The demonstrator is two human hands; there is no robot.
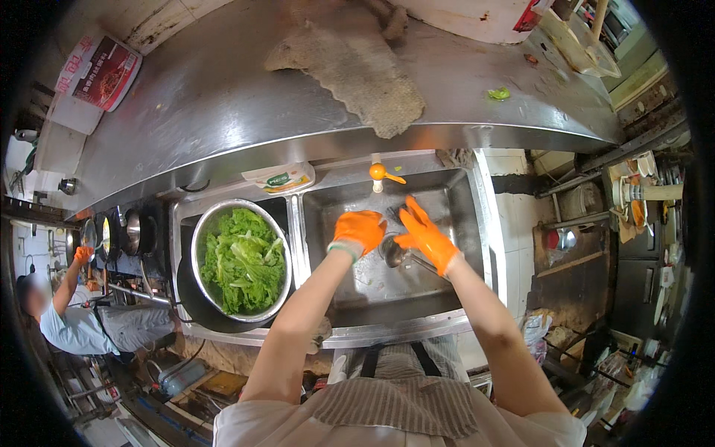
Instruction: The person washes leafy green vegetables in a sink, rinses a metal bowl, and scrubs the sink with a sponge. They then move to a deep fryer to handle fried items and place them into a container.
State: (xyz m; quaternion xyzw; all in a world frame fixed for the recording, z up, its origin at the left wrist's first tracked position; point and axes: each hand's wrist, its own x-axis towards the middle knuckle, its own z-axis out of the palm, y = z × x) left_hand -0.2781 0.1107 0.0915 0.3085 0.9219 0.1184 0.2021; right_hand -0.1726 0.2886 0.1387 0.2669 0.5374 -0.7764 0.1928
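My left hand (358, 230), in an orange rubber glove, hovers over the right basin of the steel sink (380, 302). Its fingers curl inward, and whether anything is in them is hidden. Facing it is my right hand (427, 237), gloved alike, with thumb and fingers apart and nothing visible between them. Below and between both hands lies a metal ladle (394, 257), its handle running under my right wrist. A faucet with an orange lever (379, 171) stands at the basin's back edge. Left of my left hand, a steel bowl (194, 254) holds green leafy lettuce (243, 262) over the left basin.
A steel shelf (212, 106) overhangs the sink's back, with a grey cloth (363, 84) draping over its edge. A printed plastic bucket (106, 72) sits on it. A white package (282, 177) rests behind the bowl. At far left, another person (78, 329) works beside several pans (134, 232).
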